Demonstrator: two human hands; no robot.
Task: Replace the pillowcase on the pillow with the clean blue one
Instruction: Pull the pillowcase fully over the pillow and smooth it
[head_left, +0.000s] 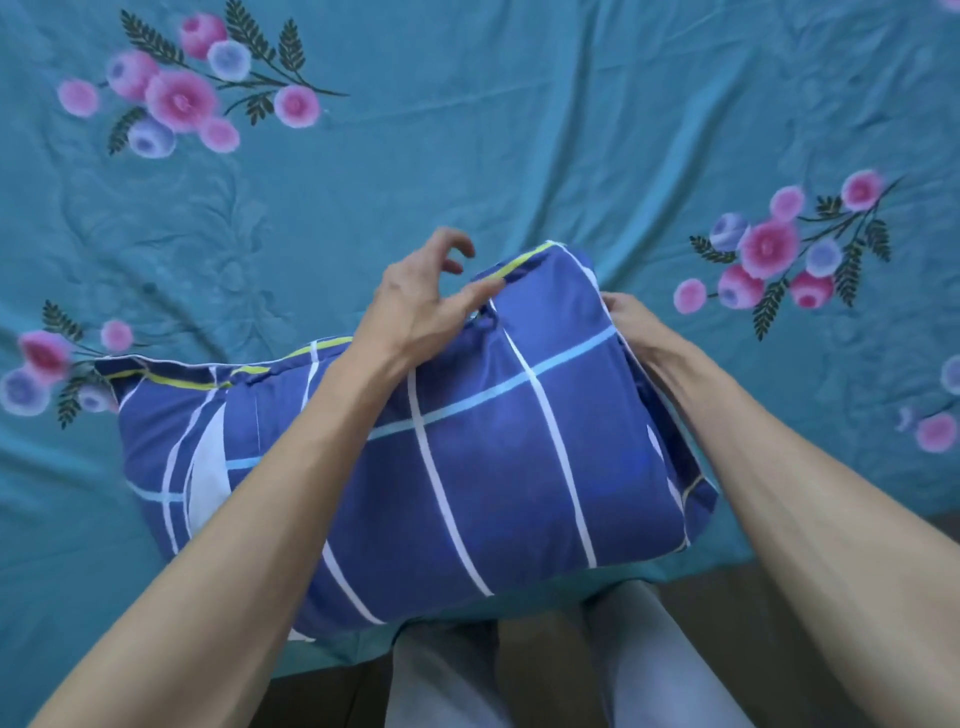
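Grey-trousered legs (644, 670) are seen at the bottom edge, against the bed's near side. A blue pillowcase (467, 457) with white, light-blue and yellow lines is laid on the teal floral bedsheet (467, 130), near that edge. It is filled out by a pillow, of which a white patch (208, 467) is exposed at the left end. The left hand (421, 301) is rested on the top seam, fingers loosely spread. The right hand (631, 317) is closed on the right end's fabric.

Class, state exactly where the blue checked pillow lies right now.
In the head view, the blue checked pillow lies low and central at the near edge of the teal floral sheet, with the left hand on top and the right hand at its right end.
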